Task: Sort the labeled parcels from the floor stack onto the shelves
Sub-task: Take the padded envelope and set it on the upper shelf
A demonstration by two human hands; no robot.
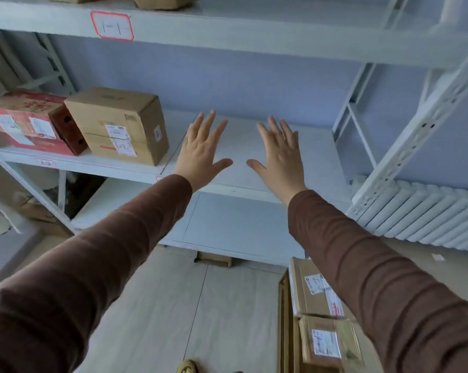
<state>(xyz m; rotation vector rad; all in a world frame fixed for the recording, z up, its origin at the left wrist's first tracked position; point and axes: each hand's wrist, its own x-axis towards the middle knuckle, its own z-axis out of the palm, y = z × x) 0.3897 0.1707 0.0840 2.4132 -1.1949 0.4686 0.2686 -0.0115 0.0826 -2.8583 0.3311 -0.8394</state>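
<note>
From the head camera, our only view, we judge the sorting partly done. On the middle shelf (249, 146), out at ten o'clock from our hands, two parcels already sit side by side and touching: a red box (25, 122) at the far left and a brown box (120, 125) just right of it, whose front label reads "1-2". On the top shelf (254, 33), at twelve o'clock, the bottoms of two more parcels show, beside a red-bordered tag (112, 25) marked "1-1".

Our left hand (200, 149) and right hand (278, 154) reach out over the bare right part of the middle shelf, fingers (208, 122) spread straight and released, grasping nothing. We cannot tell whether the palms touch the board or hover above it.

What is left lies at five o'clock: the floor stack (321, 313), with at least two labelled cardboard parcels, one upon the other. So more trips remain, we think.

Much is hard to read. The stack is partly covered by our right sleeve (389, 292) and cut by the bottom edge, so its count is unknown, and its labels are too blurred to make out. The top-shelf parcels are cropped. A flat piece of cardboard (214, 259) lies under the lowest shelf, at six o'clock; whether it is a parcel we cannot say.
</note>
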